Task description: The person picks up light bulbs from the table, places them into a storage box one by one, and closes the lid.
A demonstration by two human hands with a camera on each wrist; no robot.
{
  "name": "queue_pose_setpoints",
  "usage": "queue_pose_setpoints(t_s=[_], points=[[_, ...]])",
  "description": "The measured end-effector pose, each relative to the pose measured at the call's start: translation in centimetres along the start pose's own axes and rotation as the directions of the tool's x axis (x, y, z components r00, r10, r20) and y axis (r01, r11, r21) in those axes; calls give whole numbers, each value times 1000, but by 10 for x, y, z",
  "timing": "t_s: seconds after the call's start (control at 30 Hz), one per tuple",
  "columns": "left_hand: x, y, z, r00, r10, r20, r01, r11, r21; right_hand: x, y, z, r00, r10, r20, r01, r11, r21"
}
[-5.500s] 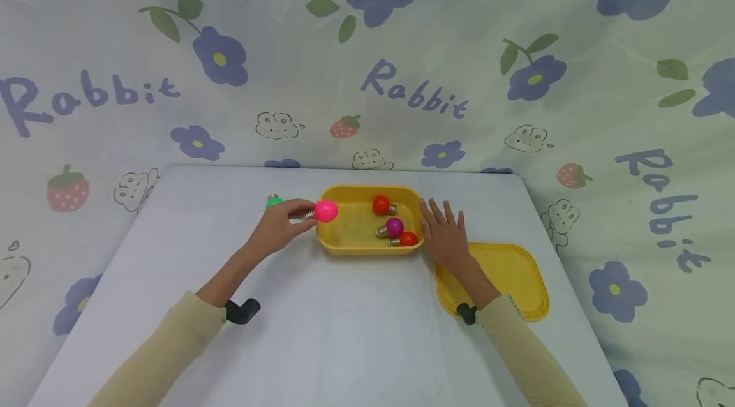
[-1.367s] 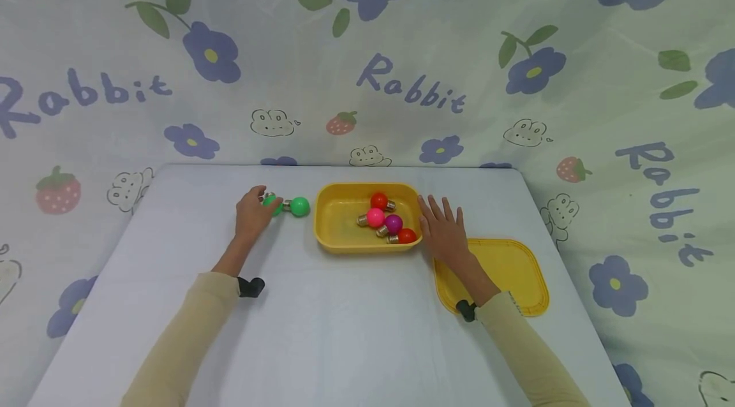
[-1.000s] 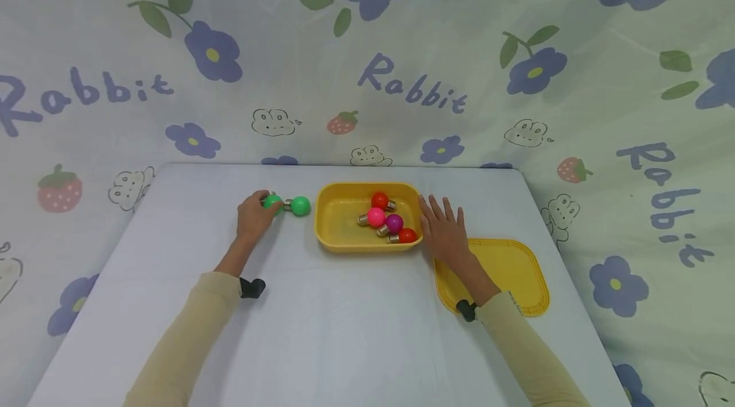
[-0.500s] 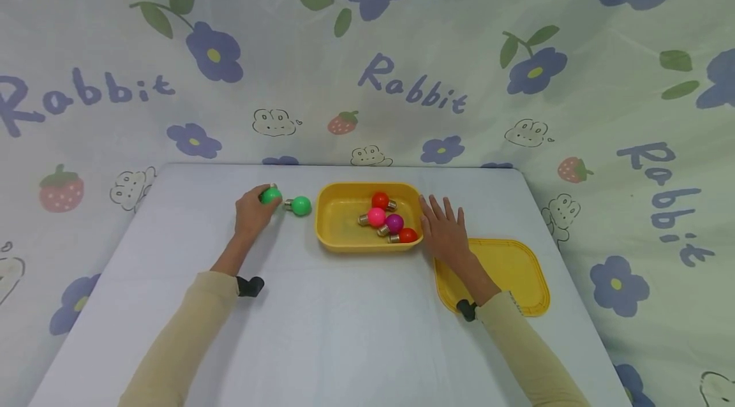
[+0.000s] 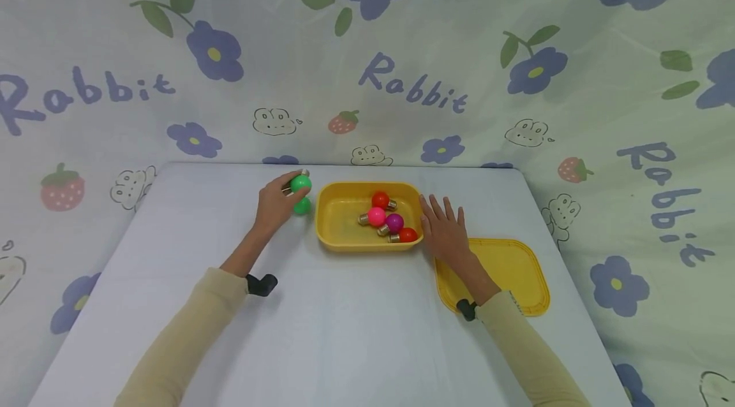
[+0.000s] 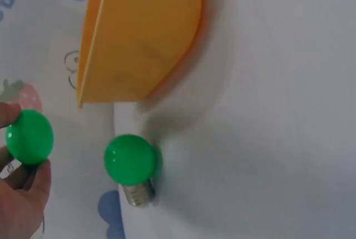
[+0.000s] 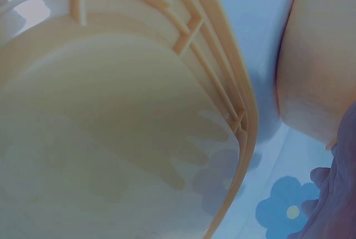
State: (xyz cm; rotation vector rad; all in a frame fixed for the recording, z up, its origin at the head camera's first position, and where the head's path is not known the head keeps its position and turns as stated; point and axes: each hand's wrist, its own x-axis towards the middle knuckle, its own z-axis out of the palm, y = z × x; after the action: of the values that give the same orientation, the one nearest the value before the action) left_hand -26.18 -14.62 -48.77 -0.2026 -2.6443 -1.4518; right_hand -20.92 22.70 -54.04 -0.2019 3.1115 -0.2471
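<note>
One green bulb [image 5: 301, 184] is pinched in the left hand [image 5: 275, 207], base kinda toward the table [image 5: 356, 330]'s far edge, just left of the tub [image 5: 367, 247]; right hand [image 5: 448, 238]'s spread, nothing gripped.

Soft light; blurry shadow beside yellow tub [image 6: 139, 39].

"Rabbit" [image 5: 411, 89] 3 times, purple print, on flowered backdrop [image 5: 275, 50]
</note>
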Motion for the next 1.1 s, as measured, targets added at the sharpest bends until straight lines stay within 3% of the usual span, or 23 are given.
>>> queue_pose_setpoints(t_s=[0.2, 0.4, 0.73, 1.1], points=[[-4, 17, 16, 995, 53, 89, -50, 998, -43, 1, -1, 0, 1000, 7, 2, -7, 1000, 0], [-8, 22, 35, 982, 95, 163, -90, 995, -35, 3, -1, 0, 1000, 5, 2, -5, 1000, 6], [-12, 21, 69, 959, 69, 275, -93, 993, 74, 3, -1, -3, 1000, 0, -2, 0, 1000, 11], [-6, 26, 85, 940, 42, 339, -91, 987, 130, -1, -3, -6, 1000, -8, 8, 8, 1000, 8]])
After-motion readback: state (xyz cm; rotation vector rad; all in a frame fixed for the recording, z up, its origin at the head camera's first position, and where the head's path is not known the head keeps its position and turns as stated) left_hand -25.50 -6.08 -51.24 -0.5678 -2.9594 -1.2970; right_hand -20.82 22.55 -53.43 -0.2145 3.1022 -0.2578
